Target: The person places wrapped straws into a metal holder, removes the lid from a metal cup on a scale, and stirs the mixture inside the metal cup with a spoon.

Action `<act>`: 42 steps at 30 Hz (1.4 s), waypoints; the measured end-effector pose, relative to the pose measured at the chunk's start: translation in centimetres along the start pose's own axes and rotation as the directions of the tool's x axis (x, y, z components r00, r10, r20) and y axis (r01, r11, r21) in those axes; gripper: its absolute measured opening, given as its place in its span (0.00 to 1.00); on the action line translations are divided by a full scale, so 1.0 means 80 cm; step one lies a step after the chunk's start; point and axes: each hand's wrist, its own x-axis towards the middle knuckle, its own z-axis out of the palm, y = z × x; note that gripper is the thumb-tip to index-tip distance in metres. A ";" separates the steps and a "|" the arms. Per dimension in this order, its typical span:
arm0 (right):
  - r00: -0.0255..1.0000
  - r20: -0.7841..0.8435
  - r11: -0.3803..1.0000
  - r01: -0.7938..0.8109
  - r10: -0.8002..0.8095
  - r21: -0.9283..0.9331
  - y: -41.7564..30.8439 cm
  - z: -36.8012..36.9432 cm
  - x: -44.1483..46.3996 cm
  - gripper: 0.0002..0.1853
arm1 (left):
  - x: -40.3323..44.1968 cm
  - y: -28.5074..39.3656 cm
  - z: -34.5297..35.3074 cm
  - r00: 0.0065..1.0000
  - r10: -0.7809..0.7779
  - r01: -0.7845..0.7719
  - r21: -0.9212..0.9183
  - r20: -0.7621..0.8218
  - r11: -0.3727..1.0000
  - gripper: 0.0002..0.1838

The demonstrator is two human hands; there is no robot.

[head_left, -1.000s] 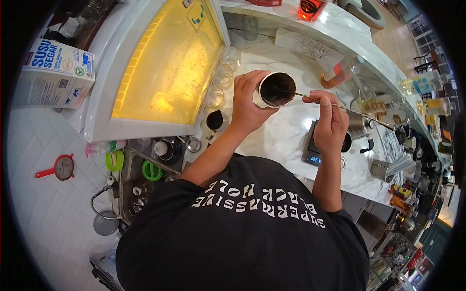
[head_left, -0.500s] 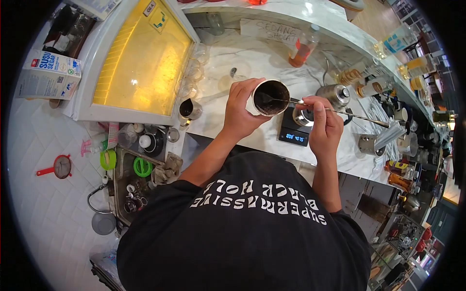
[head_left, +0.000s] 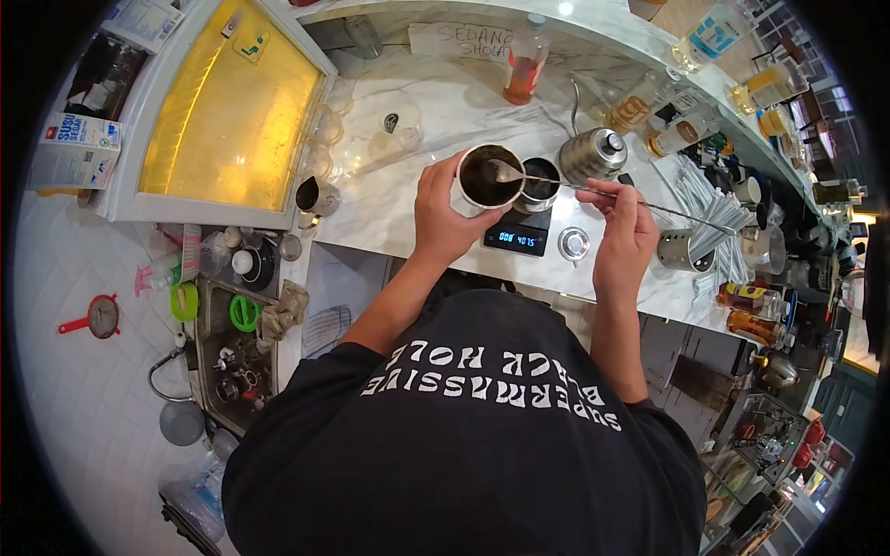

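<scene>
Head view: left-hand grip (head_left: 443,213) clamped round the side of a white round paper cup (head_left: 459,197), dark inside. Cup is up off the white marble worktop (head_left: 436,79), toward its front edge, mouth tilted to camera. Right-hand grip (head_left: 626,227) pinched together, thumb and fingers on the handle of a long silver metal spoon (head_left: 556,183). Spoon bowl at cup mouth; can't tell if touching. Black digital scale (head_left: 514,237) near front edge; silver gooseneck kettle (head_left: 593,157) further back.
</scene>
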 end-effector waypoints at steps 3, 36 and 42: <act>0.998 -0.056 0.996 -0.009 0.014 0.091 -0.004 -0.026 0.008 0.23 | -0.013 -0.023 0.013 0.994 -0.095 0.095 -0.006 -0.054 0.995 0.43; 0.850 0.467 0.615 0.508 -0.243 -0.603 0.051 -0.062 0.014 0.10 | -0.102 -0.218 0.053 0.964 -0.260 0.262 0.362 -0.057 0.894 0.44; 0.880 0.412 0.602 0.465 -0.236 -0.649 0.051 -0.058 0.018 0.10 | -0.108 -0.211 0.051 0.966 -0.259 0.218 0.582 -0.014 0.783 0.43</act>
